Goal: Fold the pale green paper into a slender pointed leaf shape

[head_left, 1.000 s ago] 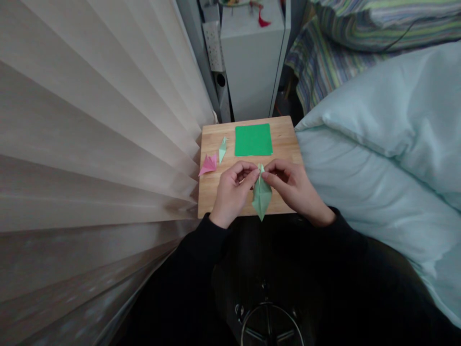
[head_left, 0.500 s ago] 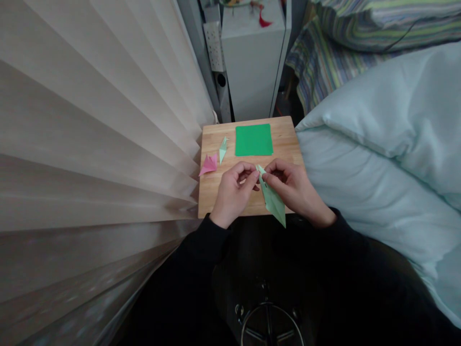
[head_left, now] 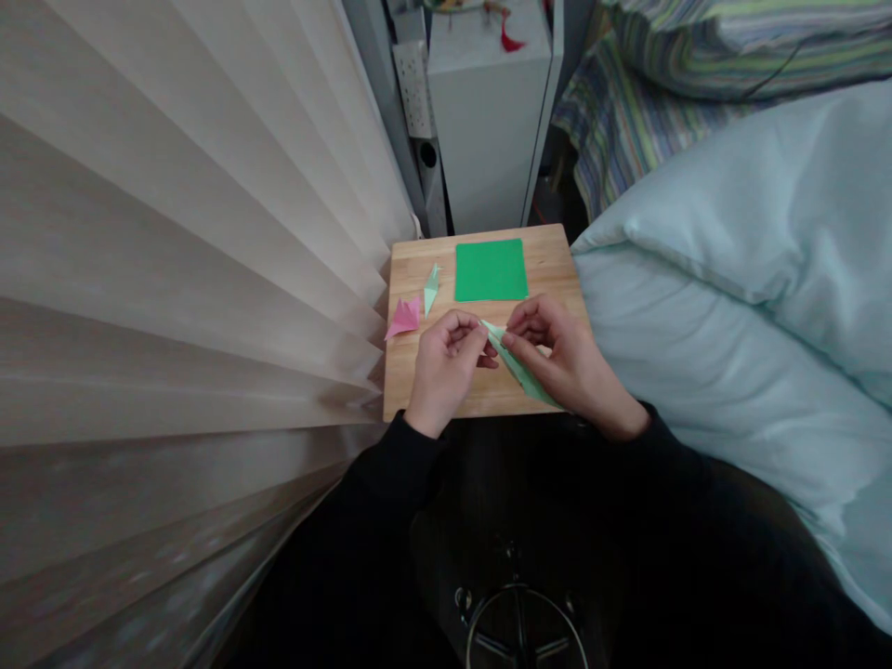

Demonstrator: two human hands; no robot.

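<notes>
A folded piece of light green origami paper is held between both hands above the near part of the wooden table. My left hand pinches its narrow upper end between thumb and fingers. My right hand grips its right side, thumb on top, and hides part of it. The paper slants down to the right. Beyond my left hand lie a small light green origami piece and a pink origami piece. A stack of bright green square paper lies farther back.
The small wooden table stands between a pleated curtain on the left and a bed with a pale blue quilt on the right. A white cabinet is behind it. Below is a round metal chair base.
The folded paper has turned, its upper end shifting left and its lower end swinging up to the right. Both hands have moved slightly left, still pinching it.
</notes>
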